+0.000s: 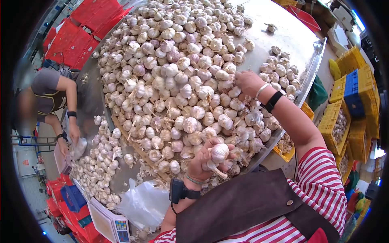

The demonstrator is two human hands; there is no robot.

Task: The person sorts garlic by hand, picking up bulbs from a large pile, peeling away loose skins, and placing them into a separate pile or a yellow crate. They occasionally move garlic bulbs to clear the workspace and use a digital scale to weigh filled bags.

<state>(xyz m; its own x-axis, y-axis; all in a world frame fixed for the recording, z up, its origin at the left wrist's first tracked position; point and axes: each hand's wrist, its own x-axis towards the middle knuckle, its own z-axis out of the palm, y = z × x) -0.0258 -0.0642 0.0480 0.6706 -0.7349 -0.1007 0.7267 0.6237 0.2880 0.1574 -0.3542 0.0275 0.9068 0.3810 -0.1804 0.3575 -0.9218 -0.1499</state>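
My left hand (202,162), low in the head view, is closed around a garlic bulb (219,153). The bulb faces up, with its dry stem pointing down and right. At the right edge of the big garlic heap (174,77), my right hand (249,84) is curled downward among the bulbs. Its fingertips are partly hidden, and I cannot see what lies in them. To its right, a smaller group of garlic bulbs (279,71) sits on the metal table (267,44).
Across the left side, a person (50,93) handles a clear plastic bag (79,148) beside another garlic pile (99,166). A plastic bag (144,202) and a scale (107,222) stand near the front left. Yellow crates (336,125) stand at right, red crates (71,44) at left.
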